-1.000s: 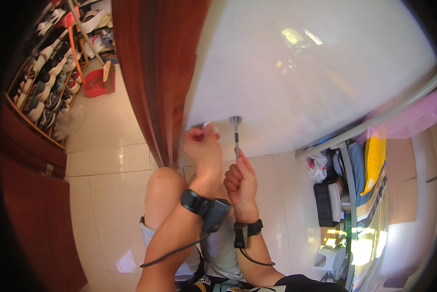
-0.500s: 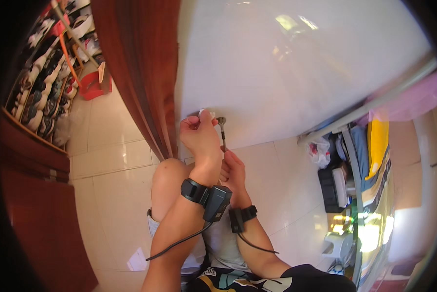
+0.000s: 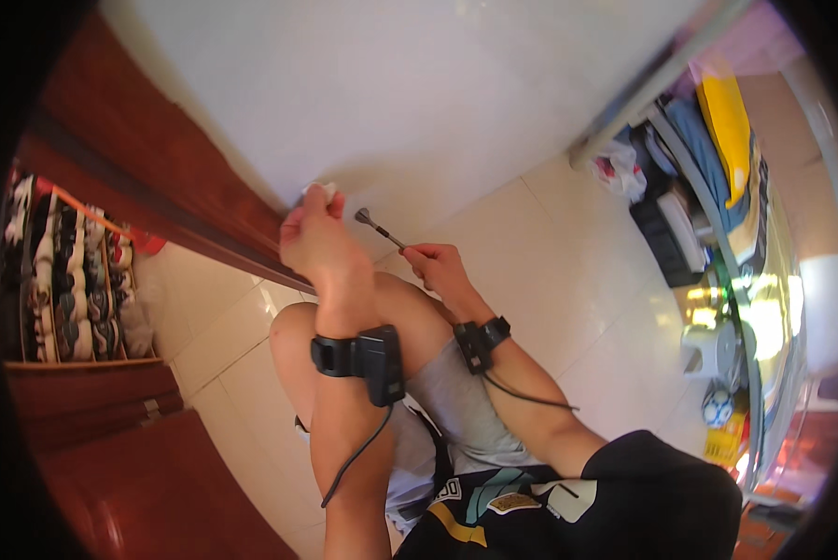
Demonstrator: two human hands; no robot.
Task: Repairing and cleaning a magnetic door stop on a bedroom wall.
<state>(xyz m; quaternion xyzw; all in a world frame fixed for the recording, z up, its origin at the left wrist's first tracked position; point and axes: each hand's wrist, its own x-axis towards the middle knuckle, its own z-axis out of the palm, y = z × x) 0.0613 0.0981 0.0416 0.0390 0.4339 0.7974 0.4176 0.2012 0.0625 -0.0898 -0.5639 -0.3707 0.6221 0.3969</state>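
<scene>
My left hand [image 3: 322,241] is raised close to the foot of the white wall [image 3: 410,112], beside the brown door frame. Its fingers are pinched round a small white thing [image 3: 327,190], mostly covered by them; its kind I cannot make out. To the right, my right hand [image 3: 439,271] grips a slim tool [image 3: 383,231] by the end of its thin metal handle. The tool has a dark collar and a flared greyish head, which points up and left toward the wall, a short way from my left fingers. I cannot tell whether the head touches the wall.
A reddish-brown wooden frame [image 3: 186,177] stands at the left, with a shoe rack [image 3: 76,280] beyond it. Lower left is a brown door panel [image 3: 148,485]. At the right are a metal-framed rack with folded cloths [image 3: 725,131], a grey stool [image 3: 713,349] and a ball [image 3: 718,407].
The view has turned and shifted. Both hands sit farther left in the picture. The tool now tilts up and left instead of standing nearly upright, and its head is farther from my left fingers.
</scene>
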